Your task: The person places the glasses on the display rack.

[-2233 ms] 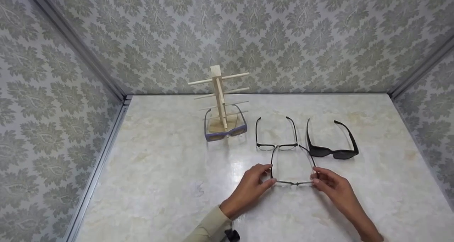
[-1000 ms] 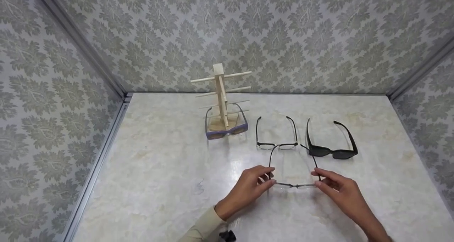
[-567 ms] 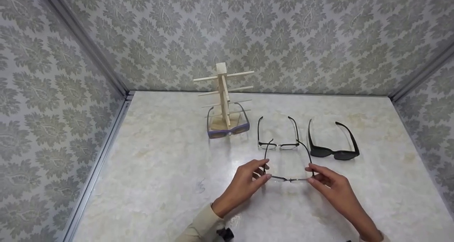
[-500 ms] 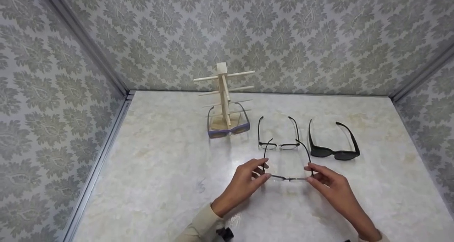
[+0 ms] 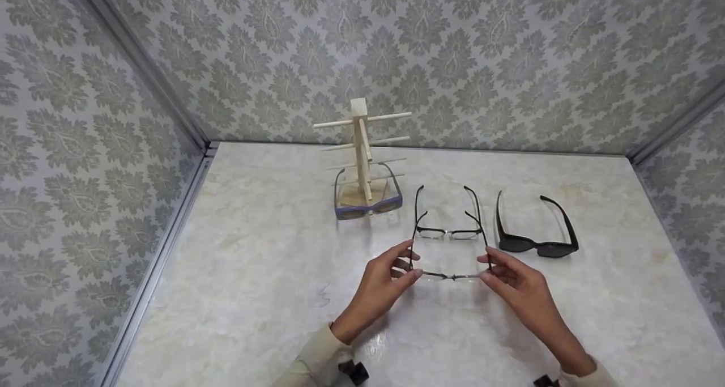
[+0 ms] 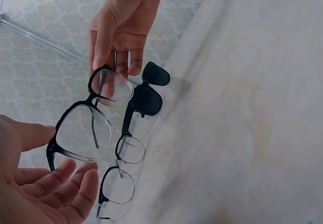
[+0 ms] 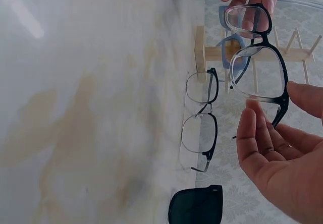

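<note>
Held up off the table are eyeglasses (image 5: 452, 277) with a black upper frame, clear lower rims and unfolded temples pointing away. My left hand (image 5: 382, 282) pinches their left hinge corner between thumb and fingers. At the opposite corner, my right hand (image 5: 521, 288) grips the right hinge in the same manner. Both lenses show between the hands in the left wrist view. Just beyond, black-browed eyeglasses (image 5: 431, 229) lie on the table, partly overlapped in the head view by the held temples. Black sunglasses (image 5: 555, 250) lie to their right with temples unfolded.
A wooden display stand (image 5: 361, 143) with several pairs of pegs stands at the back, left of the hands. Purple-framed sunglasses (image 5: 369, 210) sit at its lowest level. Patterned walls (image 5: 419, 52) enclose the pale tabletop (image 5: 255, 251) at the back and sides.
Both hands have moved the eyeglasses slightly left and away from the person, and raised them so their temples overlap the pair behind. The stand and the other glasses stay in place.
</note>
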`<state>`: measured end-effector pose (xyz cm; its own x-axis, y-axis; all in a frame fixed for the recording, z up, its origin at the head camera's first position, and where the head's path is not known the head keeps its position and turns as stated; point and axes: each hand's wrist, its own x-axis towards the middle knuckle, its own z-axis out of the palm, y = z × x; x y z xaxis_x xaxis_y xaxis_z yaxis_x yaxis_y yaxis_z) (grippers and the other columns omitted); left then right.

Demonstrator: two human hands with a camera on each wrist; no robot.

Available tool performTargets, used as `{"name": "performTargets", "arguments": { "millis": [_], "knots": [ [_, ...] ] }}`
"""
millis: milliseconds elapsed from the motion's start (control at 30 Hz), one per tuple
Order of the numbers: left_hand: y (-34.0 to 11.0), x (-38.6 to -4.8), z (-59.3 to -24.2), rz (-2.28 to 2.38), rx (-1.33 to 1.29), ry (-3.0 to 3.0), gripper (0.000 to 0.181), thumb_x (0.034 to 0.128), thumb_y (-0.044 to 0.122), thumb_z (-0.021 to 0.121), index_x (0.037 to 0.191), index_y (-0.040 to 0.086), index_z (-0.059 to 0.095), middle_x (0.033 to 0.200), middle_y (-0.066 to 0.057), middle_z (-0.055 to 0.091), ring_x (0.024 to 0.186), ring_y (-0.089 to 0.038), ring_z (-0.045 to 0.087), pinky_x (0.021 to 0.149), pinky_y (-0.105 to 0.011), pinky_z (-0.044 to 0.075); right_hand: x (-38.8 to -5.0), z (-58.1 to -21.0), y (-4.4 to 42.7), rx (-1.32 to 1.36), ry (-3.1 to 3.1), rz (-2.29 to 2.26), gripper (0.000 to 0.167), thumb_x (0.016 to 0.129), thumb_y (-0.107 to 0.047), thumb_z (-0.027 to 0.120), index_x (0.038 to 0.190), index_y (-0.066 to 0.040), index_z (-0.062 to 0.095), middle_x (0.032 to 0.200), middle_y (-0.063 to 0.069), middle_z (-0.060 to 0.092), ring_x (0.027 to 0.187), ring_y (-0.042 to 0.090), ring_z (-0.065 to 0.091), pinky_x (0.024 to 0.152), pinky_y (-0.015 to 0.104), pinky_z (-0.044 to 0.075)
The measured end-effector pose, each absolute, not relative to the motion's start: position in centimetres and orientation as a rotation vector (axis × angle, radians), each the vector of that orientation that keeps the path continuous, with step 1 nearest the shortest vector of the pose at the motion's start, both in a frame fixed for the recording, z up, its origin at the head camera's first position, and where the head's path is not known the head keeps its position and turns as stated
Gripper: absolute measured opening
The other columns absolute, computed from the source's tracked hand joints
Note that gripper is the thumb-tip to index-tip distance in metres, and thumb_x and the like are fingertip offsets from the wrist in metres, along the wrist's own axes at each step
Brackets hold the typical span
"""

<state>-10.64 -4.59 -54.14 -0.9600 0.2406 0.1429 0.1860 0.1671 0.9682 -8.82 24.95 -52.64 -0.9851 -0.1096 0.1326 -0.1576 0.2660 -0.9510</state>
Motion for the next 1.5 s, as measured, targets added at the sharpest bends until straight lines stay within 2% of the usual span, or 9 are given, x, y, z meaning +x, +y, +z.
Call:
{"name": "performTargets", "arguments": {
  "millis": [267,433,500,667,800,967,1133,1333,1500],
  "knots": [
    [-5.2,-11.0,-53.8,2.069,0.322,2.261,0.062,0.0986,0.004,0.081,0.155,-0.007,0.058,0.119,-0.015,0.076,0.111,-0.041,0.073,0.089,-0.030,0.063,-9.4,-52.5,24.1,0.275,-2.440,1.856,0.058,0.097,0.004,0.081,0.152,0.004,0.062,0.127,0.019,0.077,0.106,0.015,0.075,0.089,0.023,0.062],
    [-5.5,-11.1,-53.5,2.125,0.261,2.201,0.062,0.0968,0.002,0.082,0.153,-0.008,0.059,0.116,-0.014,0.076,0.112,-0.047,0.071,0.086,-0.023,0.061,-9.7,-52.3,23.6,0.242,-2.418,1.898,0.057,0.097,0.005,0.080,0.151,0.005,0.062,0.125,0.021,0.077,0.108,0.017,0.074,0.091,0.022,0.062],
    [-5.7,-11.1,-53.2,2.140,0.246,2.194,0.062,0.0962,0.002,0.082,0.152,-0.008,0.060,0.116,-0.014,0.076,0.111,-0.046,0.072,0.085,-0.022,0.061,-9.7,-52.2,23.3,0.242,-2.408,1.911,0.056,0.097,0.006,0.080,0.151,0.005,0.062,0.124,0.022,0.076,0.108,0.017,0.074,0.091,0.022,0.062],
    [-6.1,-11.0,-52.7,2.125,0.244,2.252,0.059,0.0967,0.003,0.082,0.151,-0.007,0.061,0.117,-0.013,0.074,0.109,-0.035,0.073,0.088,-0.029,0.063,-10.0,-52.1,22.9,0.259,-2.397,1.920,0.056,0.098,0.005,0.080,0.151,0.005,0.062,0.124,0.022,0.076,0.107,0.014,0.074,0.091,0.022,0.062],
    [-6.5,-11.0,-52.3,2.130,0.245,2.274,0.058,0.0972,0.002,0.082,0.151,-0.006,0.062,0.118,-0.013,0.072,0.110,-0.034,0.073,0.089,-0.029,0.063,-10.2,-51.7,22.4,0.266,-2.379,1.939,0.056,0.098,0.006,0.079,0.151,0.006,0.062,0.124,0.022,0.075,0.107,0.015,0.073,0.092,0.022,0.062],
    [-6.9,-10.9,-52.1,2.148,0.242,2.287,0.058,0.0974,0.002,0.081,0.152,-0.005,0.062,0.120,-0.016,0.072,0.108,-0.024,0.072,0.090,-0.031,0.064,-10.6,-51.3,21.8,0.282,-2.362,1.960,0.055,0.098,0.007,0.079,0.150,0.006,0.063,0.123,0.023,0.074,0.108,0.016,0.073,0.092,0.022,0.062],
    [-7.6,-10.9,-51.8,2.150,0.237,2.301,0.059,0.0983,0.002,0.081,0.153,-0.005,0.060,0.122,-0.017,0.071,0.109,-0.024,0.071,0.092,-0.036,0.064,-11.0,-51.0,21.2,0.316,-2.362,1.962,0.055,0.098,0.006,0.079,0.150,0.005,0.064,0.123,0.022,0.075,0.110,0.020,0.073,0.093,0.023,0.062],
    [-8.4,-10.8,-51.4,2.163,0.222,2.305,0.060,0.0983,0.002,0.081,0.154,-0.006,0.059,0.123,-0.020,0.070,0.110,-0.025,0.071,0.090,-0.029,0.063,-11.6,-50.7,20.5,0.339,-2.372,1.968,0.054,0.098,0.003,0.080,0.150,0.003,0.065,0.121,0.021,0.076,0.111,0.020,0.074,0.093,0.023,0.062],
    [-9.2,-10.8,-51.0,2.176,0.207,2.305,0.060,0.0989,0.002,0.081,0.154,-0.006,0.059,0.122,-0.022,0.069,0.111,-0.030,0.070,0.090,-0.029,0.063,-12.0,-50.4,19.7,0.351,-2.369,1.992,0.054,0.098,0.003,0.081,0.150,0.001,0.065,0.121,0.022,0.075,0.111,0.024,0.074,0.093,0.024,0.062]
  ]
}}
